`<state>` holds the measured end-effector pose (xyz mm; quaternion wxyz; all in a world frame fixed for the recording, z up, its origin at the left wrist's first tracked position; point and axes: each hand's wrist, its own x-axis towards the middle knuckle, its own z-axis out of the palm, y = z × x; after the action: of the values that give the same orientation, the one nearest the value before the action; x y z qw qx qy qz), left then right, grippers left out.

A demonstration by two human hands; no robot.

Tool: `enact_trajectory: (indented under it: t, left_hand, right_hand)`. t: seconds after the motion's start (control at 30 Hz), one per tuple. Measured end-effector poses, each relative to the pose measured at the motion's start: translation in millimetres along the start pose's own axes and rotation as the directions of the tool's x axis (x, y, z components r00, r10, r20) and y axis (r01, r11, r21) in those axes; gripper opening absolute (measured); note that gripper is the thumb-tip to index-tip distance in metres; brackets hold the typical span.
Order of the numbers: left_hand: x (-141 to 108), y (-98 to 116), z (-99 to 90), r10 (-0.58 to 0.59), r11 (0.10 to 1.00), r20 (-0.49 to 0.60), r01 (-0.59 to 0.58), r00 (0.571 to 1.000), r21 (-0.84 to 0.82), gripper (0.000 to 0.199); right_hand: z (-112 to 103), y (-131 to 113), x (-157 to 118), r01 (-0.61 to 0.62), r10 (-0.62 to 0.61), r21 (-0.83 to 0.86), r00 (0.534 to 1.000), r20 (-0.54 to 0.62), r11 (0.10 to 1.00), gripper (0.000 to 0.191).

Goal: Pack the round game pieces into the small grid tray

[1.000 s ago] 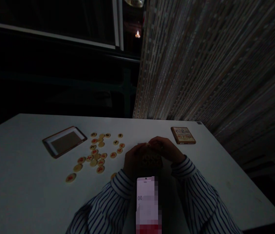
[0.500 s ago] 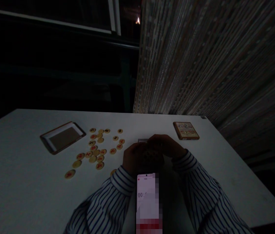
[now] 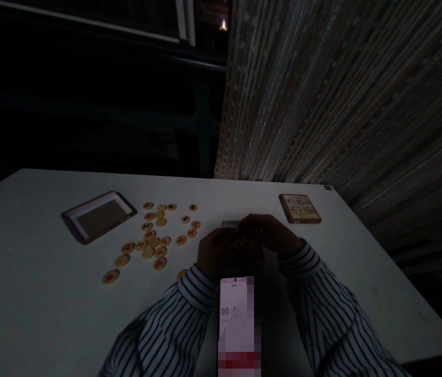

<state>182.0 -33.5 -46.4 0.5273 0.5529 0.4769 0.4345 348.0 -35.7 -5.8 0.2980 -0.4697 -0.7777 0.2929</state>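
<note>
My left hand [image 3: 213, 251] and my right hand [image 3: 270, 233] meet over a dark box [image 3: 244, 255] near the middle of the table. Rows of round pieces seem to lie in the box, though deep shadow blurs them. The fingers of both hands are bent and dark, and what they pinch, if anything, cannot be made out. Just in front of the box, between my forearms, a lit phone [image 3: 233, 314] shows a timer. Left of my left hand, several round wooden pieces [image 3: 160, 263] with red or black characters are scattered, some of them blank side up.
An open, shallow tray or lid [image 3: 99, 215] lies at the left of the white table [image 3: 48, 293]. A flat box with a printed cover [image 3: 300, 208] sits at the back right. A striped curtain [image 3: 283, 94] hangs behind the table.
The view has shifted slightly. My right hand's fingers have moved a little above the box; the scattered pieces lie as before.
</note>
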Motion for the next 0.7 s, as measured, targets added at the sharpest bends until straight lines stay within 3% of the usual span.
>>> enact_trajectory:
  t: [0.7]
  left_hand:
    - [-0.3, 2.4, -1.4, -0.007, 0.999, 0.011, 0.006, 1.0, 0.047, 0.025]
  right_hand:
    - [1.1, -1.6, 0.2, -0.031, 0.031, -0.003, 0.999, -0.014, 1.0, 0.016]
